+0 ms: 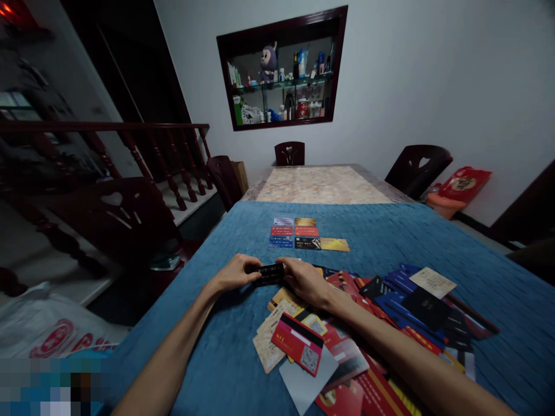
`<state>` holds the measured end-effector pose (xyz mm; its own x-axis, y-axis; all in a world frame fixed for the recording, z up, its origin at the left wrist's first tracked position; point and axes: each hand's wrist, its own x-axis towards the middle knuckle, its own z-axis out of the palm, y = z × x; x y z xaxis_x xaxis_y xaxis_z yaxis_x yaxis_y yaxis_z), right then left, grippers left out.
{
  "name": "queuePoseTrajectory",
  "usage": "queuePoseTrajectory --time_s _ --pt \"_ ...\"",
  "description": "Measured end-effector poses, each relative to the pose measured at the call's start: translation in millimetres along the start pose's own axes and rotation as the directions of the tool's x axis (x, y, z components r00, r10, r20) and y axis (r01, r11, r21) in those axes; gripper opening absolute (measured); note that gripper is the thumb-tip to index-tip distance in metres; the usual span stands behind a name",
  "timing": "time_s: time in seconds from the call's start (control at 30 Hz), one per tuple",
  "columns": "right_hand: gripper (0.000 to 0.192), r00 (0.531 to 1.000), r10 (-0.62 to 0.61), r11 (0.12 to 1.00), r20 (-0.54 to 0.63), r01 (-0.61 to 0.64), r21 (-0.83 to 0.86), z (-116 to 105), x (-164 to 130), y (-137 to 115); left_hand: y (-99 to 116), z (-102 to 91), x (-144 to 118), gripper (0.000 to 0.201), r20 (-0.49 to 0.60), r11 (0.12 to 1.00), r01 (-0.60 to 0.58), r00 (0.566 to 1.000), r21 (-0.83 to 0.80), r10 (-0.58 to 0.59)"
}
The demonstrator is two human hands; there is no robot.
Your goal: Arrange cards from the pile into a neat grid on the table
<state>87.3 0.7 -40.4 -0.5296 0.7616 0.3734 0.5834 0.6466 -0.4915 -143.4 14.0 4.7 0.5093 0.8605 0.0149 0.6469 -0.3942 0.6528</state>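
Left hand (236, 271) and right hand (306, 280) together pinch a thin black plastic card (269, 273) over blue textured cloth (208, 346); loose scattered cards (390, 312) lie near right.

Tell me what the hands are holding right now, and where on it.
A black card, held by its two short ends: left hand on its left end, right hand on its right.

I am pinching a black card (269, 273) that is looking like smooth, slightly glossy plastic, in both my left grip (236, 271) and right grip (306, 280). The blue cloth (208, 352) over the desk is looking matt, soft and ribbed. The loose cards (390, 312) are shining like slick plastic, some paler ones seeming papery. The bare desk top (318, 185) beyond is gleaming like polished stone.
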Motion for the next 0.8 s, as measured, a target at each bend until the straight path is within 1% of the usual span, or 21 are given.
queuePoseTrajectory --time_s 0.17,0.33,0.5,0.67,0.8 --pt "0.048 1.0 -0.007 1.0 -0.006 0.007 0.013 -2 0 -1 -1 -0.1 0 0.025 -0.006 0.999 -0.002 1.0 -0.036 0.002" --pt "0.047 1.0 0.023 1.0 -0.011 -0.023 0.014 -4 0 -1 -1 -0.9 0 0.026 -0.041 0.996 -0.015 0.999 -0.082 0.012" --pt "0.049 1.0 -0.008 1.0 -0.02 0.008 0.004 -3 0 0 -3 -1.2 0 0.026 -0.076 0.995 -0.021 0.997 -0.101 0.014" --pt "0.051 1.0 -0.001 0.992 -0.023 -0.002 -0.127 -6 0 -6 -4 -1.3 1 0.026 -0.148 0.993 -0.013 0.989 -0.118 -0.005" --pt "0.052 1.0 -0.024 0.969 -0.019 0.018 -0.247 -9 1 -11 -3 -0.7 2 0.027 -0.165 0.984 -0.002 0.986 -0.176 -0.027"
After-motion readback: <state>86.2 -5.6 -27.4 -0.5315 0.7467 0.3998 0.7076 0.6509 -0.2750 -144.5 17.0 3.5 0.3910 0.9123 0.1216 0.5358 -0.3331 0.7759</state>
